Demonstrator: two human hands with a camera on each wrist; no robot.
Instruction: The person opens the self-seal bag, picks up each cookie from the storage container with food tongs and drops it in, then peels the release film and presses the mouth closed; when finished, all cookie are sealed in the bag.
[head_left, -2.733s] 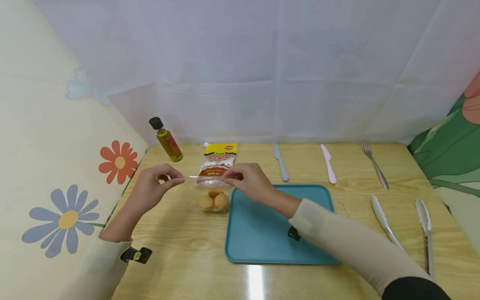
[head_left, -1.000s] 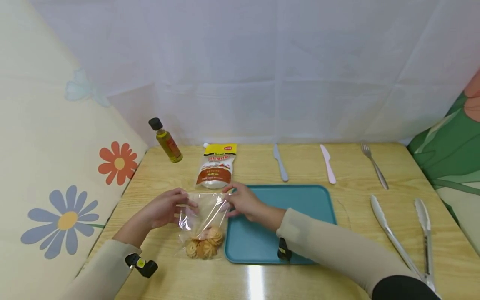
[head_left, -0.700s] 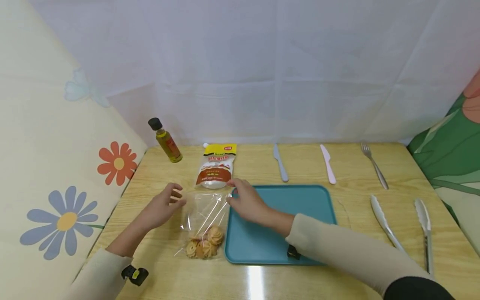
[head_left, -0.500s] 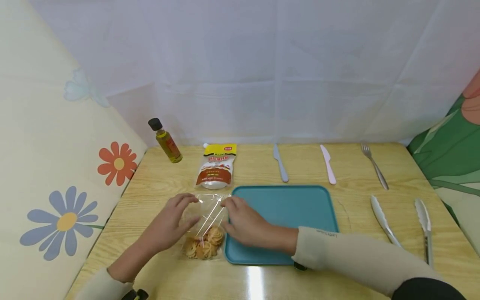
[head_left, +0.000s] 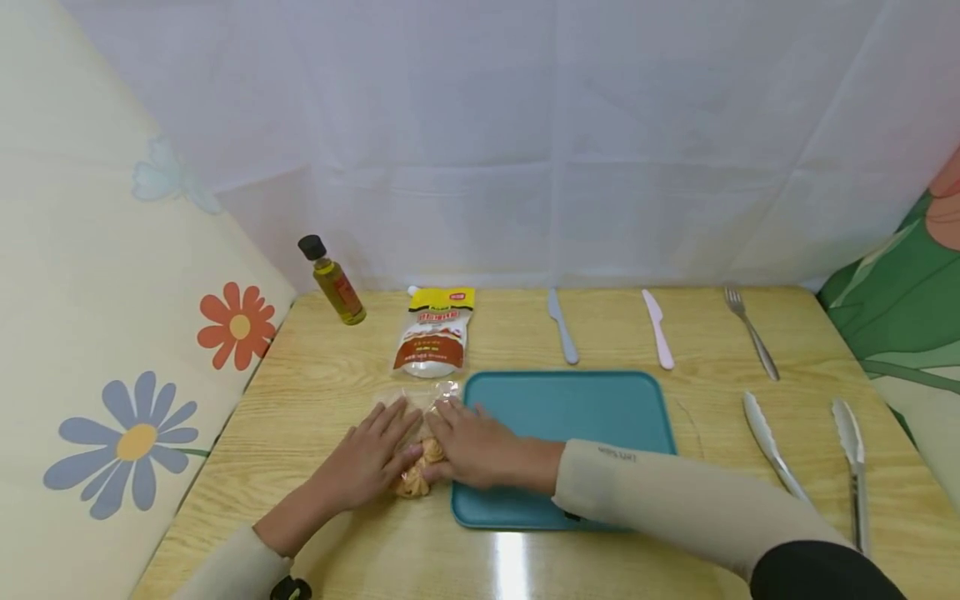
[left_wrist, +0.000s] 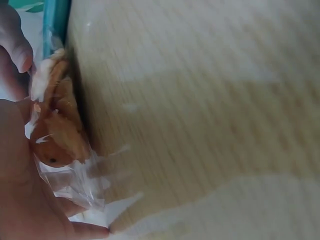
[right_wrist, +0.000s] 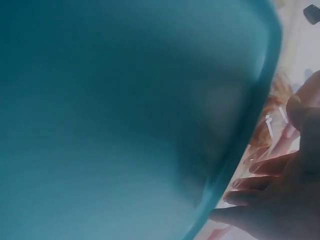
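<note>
A clear plastic bag of several cookies [head_left: 412, 484] lies on the table against the left side of the tray. My left hand [head_left: 365, 463] rests on the bag from the left, fingers extended and pointing away from me. From the right, my right hand [head_left: 480, 447] lies over the bag too, its fingers spread across the plastic. Between the two hands part of the cookies shows; the rest is covered. In the left wrist view, the cookies [left_wrist: 59, 122] sit inside crinkled film beside the left palm. The right wrist view shows the right fingers [right_wrist: 260, 182] on the bag near the tray's edge.
A teal tray [head_left: 570, 417] lies right of the bag. Behind stand an oil bottle [head_left: 337, 287] and a yellow, white and brown pouch [head_left: 431, 333]. To the right are a grey knife [head_left: 562, 327], a pink knife [head_left: 659, 330], a fork [head_left: 752, 332] and metal tongs [head_left: 855, 467].
Both hands first pinched the bag's top edge, then let go as it lay down nearer me. They have since come down onto the bag, which looks flatter, with the cookies shifted slightly away.
</note>
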